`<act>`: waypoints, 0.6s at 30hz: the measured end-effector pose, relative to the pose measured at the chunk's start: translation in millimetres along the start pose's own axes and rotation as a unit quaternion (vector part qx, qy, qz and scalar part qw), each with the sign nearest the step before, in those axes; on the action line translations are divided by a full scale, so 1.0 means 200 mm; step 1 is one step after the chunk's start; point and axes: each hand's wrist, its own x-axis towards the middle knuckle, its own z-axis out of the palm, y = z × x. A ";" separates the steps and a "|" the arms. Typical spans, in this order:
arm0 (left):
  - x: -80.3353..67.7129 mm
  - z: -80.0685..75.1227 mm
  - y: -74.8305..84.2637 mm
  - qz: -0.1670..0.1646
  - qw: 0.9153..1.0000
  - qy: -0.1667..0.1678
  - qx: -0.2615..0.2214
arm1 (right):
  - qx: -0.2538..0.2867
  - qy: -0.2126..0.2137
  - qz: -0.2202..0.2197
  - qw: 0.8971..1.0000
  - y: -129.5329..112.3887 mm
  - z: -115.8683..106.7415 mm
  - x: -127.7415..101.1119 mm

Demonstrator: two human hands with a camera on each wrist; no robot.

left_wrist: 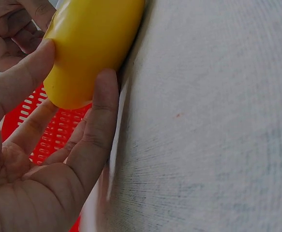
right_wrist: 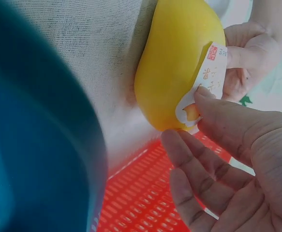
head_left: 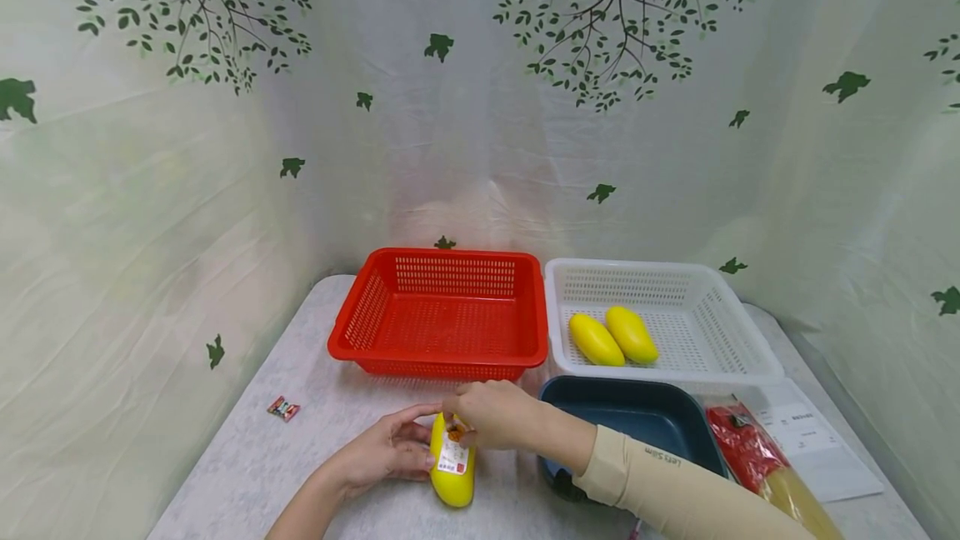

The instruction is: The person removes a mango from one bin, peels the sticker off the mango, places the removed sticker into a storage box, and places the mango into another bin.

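A yellow mango (head_left: 453, 490) lies lengthwise on the table in front of the red basket. My left hand (head_left: 378, 452) holds it from the left; in the left wrist view the thumb and index finger (left_wrist: 104, 96) touch opposite sides of its end. A white paper label (right_wrist: 213, 70) with orange and red print lies along the mango, one edge slightly raised. My right hand (right_wrist: 247, 159) pinches the label's far end, thumb (right_wrist: 213, 104) on top and index fingertip by the mango's tip. In the head view the right hand (head_left: 495, 415) partly covers the label.
Behind stands a red basket (head_left: 450, 323). Right of it, a white basket (head_left: 697, 332) holds two yellow mangoes (head_left: 615, 336). A dark blue tray (head_left: 637, 402) sits under my right forearm, beside a red-and-yellow bag (head_left: 757, 457) and white paper (head_left: 847, 482). A small wrapped candy (head_left: 283, 408) lies left.
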 end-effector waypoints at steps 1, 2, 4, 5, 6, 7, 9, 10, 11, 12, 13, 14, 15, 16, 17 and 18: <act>0.00 0.00 0.00 0.000 1.000 0.000 0.000 | 0.002 0.000 0.000 1.000 0.00 0.00 0.00; 0.00 0.00 0.00 0.001 1.000 0.000 0.000 | 0.004 -0.001 -0.001 1.000 0.00 0.00 0.00; 0.00 0.00 0.00 0.000 1.000 0.002 -0.002 | 0.005 -0.003 -0.001 1.000 0.00 0.00 0.00; 0.00 0.00 -0.01 0.000 1.000 0.003 -0.002 | 0.003 -0.004 -0.002 1.000 0.00 0.00 0.00; 0.00 0.00 -0.01 0.000 1.000 0.004 -0.002 | 0.003 -0.005 -0.004 1.000 0.00 0.00 0.00; 0.00 0.00 -0.01 0.001 1.000 0.005 -0.003 | 0.001 -0.006 -0.007 1.000 0.00 -0.01 0.00; -0.01 0.00 -0.01 0.004 1.000 0.005 -0.004 | -0.004 -0.008 -0.011 1.000 0.01 -0.01 0.00; 0.00 0.00 -0.01 0.005 1.000 0.004 -0.005 | -0.007 -0.008 -0.014 1.000 0.01 -0.01 0.00; 0.00 0.00 -0.01 0.007 1.000 0.004 -0.006 | -0.009 -0.008 -0.017 1.000 0.01 -0.01 0.00; 0.00 0.00 -0.01 0.008 1.000 0.004 -0.006 | -0.012 -0.008 -0.019 1.000 0.01 -0.01 0.00; 0.00 0.00 -0.01 0.010 1.000 0.003 -0.007 | -0.016 -0.007 -0.020 1.000 0.01 -0.01 0.01; 0.00 0.00 -0.01 0.010 1.000 0.003 -0.007 | -0.019 -0.007 -0.021 1.000 0.01 -0.01 0.01; 0.00 0.00 -0.01 0.009 1.000 0.003 -0.008 | -0.022 -0.007 -0.023 0.999 0.01 -0.01 0.01; 0.00 0.00 -0.01 0.008 1.000 0.003 -0.008 | -0.024 -0.008 -0.024 0.999 0.01 -0.01 0.01; 0.00 0.00 -0.01 0.005 1.000 0.004 -0.009 | -0.027 -0.008 -0.025 0.999 0.01 -0.01 0.01; 0.00 0.00 -0.01 0.003 1.000 0.005 -0.009 | -0.031 -0.009 -0.027 0.999 0.01 -0.01 0.02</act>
